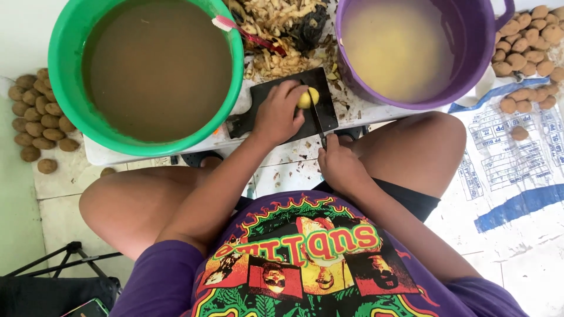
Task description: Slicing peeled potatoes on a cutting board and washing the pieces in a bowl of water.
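Two hands worked at a black board [276, 94] set between two tubs. From the head view, the left hand [277, 115] lay curled over a small peeled yellow potato [308, 98], fingertips pressing it down on the board, likely so it would not roll under the blade. The right hand [339, 166] was closed round the handle of a knife [317, 120], nearer the body, with the blade running forward to meet the potato just right of the left fingers.

One green tub [61, 70] of murky brown water stood ahead and left of the left hand; one purple tub [464, 88] of paler, yellowish water stood ahead and right of the right hand, each within easy reach of the hand beside it. One heap of peelings [276, 35] lay just beyond the board, between the tubs, with one pink-handled brush [232, 26] resting across the green tub's rim toward the heap.

Unpeeled brown potatoes lay in two piles: one [38, 114] far left of the left hand, roughly twenty, and a larger one [529, 53] far right, on a white printed sack [505, 170]; too many overlapped there to count exactly. Everything sat on a low white tabletop [106, 155] between the person's bare knees.
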